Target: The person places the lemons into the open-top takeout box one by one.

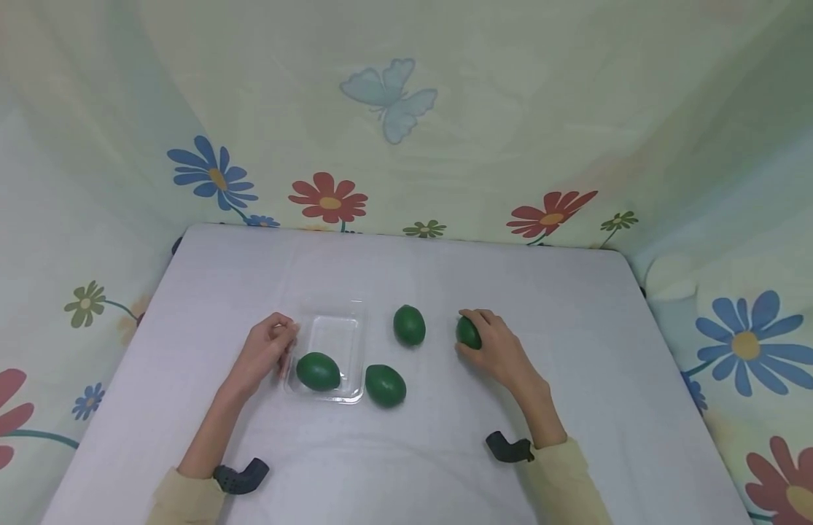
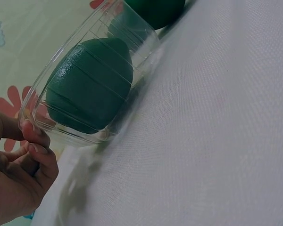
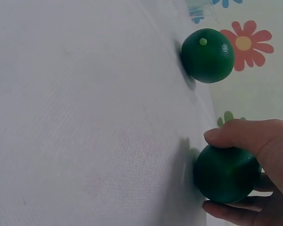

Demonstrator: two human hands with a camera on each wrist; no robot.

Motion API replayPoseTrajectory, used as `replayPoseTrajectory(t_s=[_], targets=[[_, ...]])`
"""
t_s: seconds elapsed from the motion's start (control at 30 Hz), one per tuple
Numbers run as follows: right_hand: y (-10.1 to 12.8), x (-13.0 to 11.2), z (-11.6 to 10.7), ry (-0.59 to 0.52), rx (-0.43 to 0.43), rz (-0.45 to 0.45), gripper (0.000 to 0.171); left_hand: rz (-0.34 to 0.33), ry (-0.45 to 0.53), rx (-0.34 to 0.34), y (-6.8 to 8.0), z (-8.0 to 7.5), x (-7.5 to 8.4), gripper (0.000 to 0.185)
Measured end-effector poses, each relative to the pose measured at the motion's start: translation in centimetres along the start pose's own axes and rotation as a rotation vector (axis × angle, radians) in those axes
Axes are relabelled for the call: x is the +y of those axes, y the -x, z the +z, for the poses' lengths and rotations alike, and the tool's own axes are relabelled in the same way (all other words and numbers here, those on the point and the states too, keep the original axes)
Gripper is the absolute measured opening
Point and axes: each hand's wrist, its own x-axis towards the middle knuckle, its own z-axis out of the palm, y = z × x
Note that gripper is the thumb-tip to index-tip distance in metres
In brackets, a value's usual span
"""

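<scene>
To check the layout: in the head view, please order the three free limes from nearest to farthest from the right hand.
From the right hand:
1. Back lime, on the table just left of the hand.
2. Front lime, beside the tray's right front corner.
3. Tray lime, inside the tray, by the left hand.

— What is seen around the work surface?

— A table (image 1: 577, 306) covered by a pale grey-white cloth is enclosed on three sides by a draped fabric backdrop (image 1: 511, 109) in a soft yellow-green.

— How is the backdrop decorated?

— Flowers in red, blue and olive are printed along it, and a pale blue butterfly (image 1: 389, 96) is shown high on the back panel.

— And the light?

— The scene is lit evenly and softly; only faint shadows are cast on the cloth. No floor or window can be seen.
</scene>
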Motion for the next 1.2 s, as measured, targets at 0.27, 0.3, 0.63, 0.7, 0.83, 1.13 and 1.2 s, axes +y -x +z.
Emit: replayPoseTrajectory(t_s=[0.27,0.3,0.63,0.7,0.83,1.13,1.2], targets=[[0.2,0.1,0.1,-0.001,0.025,-0.009,0.059,0.0,0.01,-0.006,0.1,0.1,0.2,0.032],[0.2,0.0,0.1,0.001,0.028,-0.012,0.059,0.001,0.013,-0.007,0.1,0.1,0.3,0.032],[0.7,-0.4,-0.3,0.019,0.047,-0.032,0.061,0.003,0.012,-0.001,0.3,0.2,0.6,0.031],[0.8,-0.5,-0.5,0.022,0.052,-0.042,0.061,0.004,0.015,-0.001,0.3,0.2,0.6,0.031],[1.1,-1.0,-0.9,0.019,0.06,-0.067,0.062,0.004,0.011,-0.002,0.3,0.1,0.5,0.032],[1.4,-2.7,-2.1,0.041,0.084,-0.14,0.065,-0.008,-0.006,0.006,0.3,0.1,0.6,0.033],[1.5,-3.1,-2.3,0.043,0.085,-0.153,0.065,-0.011,-0.007,0.007,0.3,0.1,0.5,0.032]])
